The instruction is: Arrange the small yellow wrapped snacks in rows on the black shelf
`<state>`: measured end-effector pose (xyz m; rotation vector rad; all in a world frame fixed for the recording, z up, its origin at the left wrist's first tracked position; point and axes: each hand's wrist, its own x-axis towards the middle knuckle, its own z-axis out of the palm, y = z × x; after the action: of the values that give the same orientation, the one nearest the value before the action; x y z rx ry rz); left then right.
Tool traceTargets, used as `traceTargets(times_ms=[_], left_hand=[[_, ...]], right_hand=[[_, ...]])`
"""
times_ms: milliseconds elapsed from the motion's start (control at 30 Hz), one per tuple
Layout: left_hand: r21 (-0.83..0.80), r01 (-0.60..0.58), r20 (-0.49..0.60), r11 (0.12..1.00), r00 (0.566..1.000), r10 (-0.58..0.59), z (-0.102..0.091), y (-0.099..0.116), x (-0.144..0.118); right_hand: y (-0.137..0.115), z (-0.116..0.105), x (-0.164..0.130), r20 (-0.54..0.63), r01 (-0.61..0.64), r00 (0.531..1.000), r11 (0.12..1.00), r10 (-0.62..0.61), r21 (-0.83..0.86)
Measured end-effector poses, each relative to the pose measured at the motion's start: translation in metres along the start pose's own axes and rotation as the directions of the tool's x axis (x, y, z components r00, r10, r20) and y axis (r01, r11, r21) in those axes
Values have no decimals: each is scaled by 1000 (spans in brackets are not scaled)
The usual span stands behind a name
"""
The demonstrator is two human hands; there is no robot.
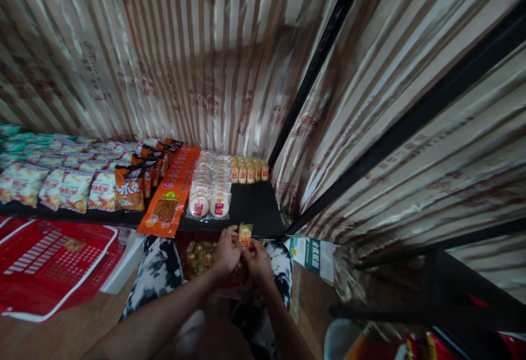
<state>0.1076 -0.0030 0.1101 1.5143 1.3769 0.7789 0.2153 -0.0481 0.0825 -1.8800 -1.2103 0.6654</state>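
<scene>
Both my hands meet just in front of the shelf edge, and between them I pinch a small yellow snack packet (245, 235). My left hand (226, 252) has its fingers curled closed against the packet's left side; my right hand (258, 260) closes on it from below and to the right, the knuckles of the two hands almost touching. The packet stands upright above my fingers, its top just overlapping the front lip of the black shelf (255, 206).

Under my hands, between my knees in black-and-white patterned trousers (158, 272), sits an open bag of the same kind of small packets (198, 255), blurred so I cannot read them.

On the shelf straight ahead, a row of small yellow packets (249, 171) lines the back against the striped curtain (184, 58). Just left of them lie two columns of round white cakes in clear wrap (210, 190), then a long orange packet (170, 195) overhanging the front edge, then dark orange bags (130, 187) and white-and-orange snack bags (61, 187) running off to the left. A red plastic crate (49, 261) lies on the floor to my left.
</scene>
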Motion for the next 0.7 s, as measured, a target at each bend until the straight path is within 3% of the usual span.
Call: traceTargets(times_ms=[333, 700], left_hand=[[11, -36, 2, 999, 999, 36, 6, 15, 10], [-2, -63, -14, 998, 998, 63, 12, 20, 31]], right_hand=[[-10, -8, 19, -84, 20, 996, 1000, -20, -6], [-16, -11, 43, -86, -25, 996, 994, 35, 111]])
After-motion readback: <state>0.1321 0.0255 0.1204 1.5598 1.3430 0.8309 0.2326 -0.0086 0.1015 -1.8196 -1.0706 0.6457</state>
